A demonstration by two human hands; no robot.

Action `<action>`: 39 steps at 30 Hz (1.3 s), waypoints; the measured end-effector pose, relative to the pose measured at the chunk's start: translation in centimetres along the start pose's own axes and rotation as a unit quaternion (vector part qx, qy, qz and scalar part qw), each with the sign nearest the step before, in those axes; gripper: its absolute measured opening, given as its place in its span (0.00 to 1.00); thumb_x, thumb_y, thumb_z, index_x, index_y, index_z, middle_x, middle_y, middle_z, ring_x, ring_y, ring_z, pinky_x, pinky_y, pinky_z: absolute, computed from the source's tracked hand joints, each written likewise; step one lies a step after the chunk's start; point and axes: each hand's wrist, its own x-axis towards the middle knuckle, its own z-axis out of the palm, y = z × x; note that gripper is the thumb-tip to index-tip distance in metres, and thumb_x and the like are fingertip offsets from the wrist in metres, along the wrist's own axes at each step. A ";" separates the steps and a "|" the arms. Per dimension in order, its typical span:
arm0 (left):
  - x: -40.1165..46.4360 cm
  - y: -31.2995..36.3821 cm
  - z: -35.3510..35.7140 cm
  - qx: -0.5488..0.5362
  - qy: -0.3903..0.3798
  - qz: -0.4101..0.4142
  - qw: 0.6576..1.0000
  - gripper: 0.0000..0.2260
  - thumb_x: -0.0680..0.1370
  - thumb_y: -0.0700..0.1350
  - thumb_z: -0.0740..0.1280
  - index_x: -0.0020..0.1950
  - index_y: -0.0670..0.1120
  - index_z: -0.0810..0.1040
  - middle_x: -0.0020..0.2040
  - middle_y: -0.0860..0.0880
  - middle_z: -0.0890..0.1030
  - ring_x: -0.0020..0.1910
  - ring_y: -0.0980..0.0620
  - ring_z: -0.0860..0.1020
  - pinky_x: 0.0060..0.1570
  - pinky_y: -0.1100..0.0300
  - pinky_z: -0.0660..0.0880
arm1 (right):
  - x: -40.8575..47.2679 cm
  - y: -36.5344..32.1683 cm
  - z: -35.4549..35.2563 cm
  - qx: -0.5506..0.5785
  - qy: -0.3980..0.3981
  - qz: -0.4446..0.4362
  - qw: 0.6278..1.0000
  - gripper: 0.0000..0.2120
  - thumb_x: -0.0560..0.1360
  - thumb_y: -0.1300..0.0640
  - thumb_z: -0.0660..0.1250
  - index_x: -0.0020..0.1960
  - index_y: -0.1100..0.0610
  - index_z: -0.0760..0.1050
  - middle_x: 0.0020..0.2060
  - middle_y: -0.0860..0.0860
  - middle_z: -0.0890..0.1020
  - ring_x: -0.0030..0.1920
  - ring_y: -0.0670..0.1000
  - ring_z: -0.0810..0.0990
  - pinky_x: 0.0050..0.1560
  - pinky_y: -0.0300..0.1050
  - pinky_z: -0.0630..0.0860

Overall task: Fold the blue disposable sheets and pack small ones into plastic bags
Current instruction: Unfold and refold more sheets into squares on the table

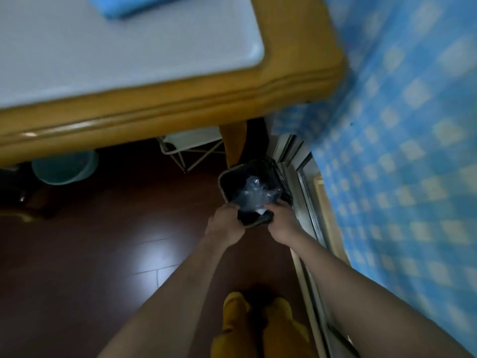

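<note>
- Nearest, the left hand (227, 223) and right hand (282, 222) each curl round the bin's near rim, gripping its black liner.
- The bin (254, 187) stands on the floor, holding crumpled clear plastic (254, 189); a hard tug could tear the liner or tip the bin.
- Beyond the bin, a folded blue sheet (124, 6) waits on the surface (154, 104), unpacked while both hands are busy.
</note>
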 end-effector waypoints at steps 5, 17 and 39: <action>-9.2 5.5 -8.3 0.037 0.016 -0.003 0.999 0.21 0.77 0.41 0.60 0.71 0.46 0.69 0.71 0.47 0.68 0.69 0.47 0.67 0.68 0.52 0.64 | -8.7 -6.1 -7.6 -0.037 0.006 -0.018 0.999 0.26 0.77 0.65 0.62 0.74 0.55 0.66 0.77 0.55 0.57 0.76 0.55 0.57 0.73 0.49 0.61; -22.6 12.4 -29.0 0.090 0.107 0.028 0.990 0.16 0.80 0.42 0.58 0.68 0.44 0.69 0.67 0.46 0.70 0.61 0.44 0.72 0.58 0.52 0.73 | -20.6 -22.7 -21.1 -0.108 0.084 -0.106 0.985 0.26 0.79 0.64 0.59 0.76 0.53 0.63 0.78 0.52 0.51 0.76 0.58 0.51 0.76 0.53 0.55; -11.4 1.4 -53.3 0.137 0.127 0.073 0.980 0.16 0.80 0.44 0.59 0.68 0.47 0.70 0.65 0.48 0.71 0.62 0.49 0.73 0.64 0.54 0.71 | -5.3 -44.2 -22.1 -0.107 0.080 -0.016 0.991 0.23 0.81 0.55 0.57 0.75 0.56 0.61 0.74 0.55 0.64 0.75 0.54 0.61 0.70 0.44 0.60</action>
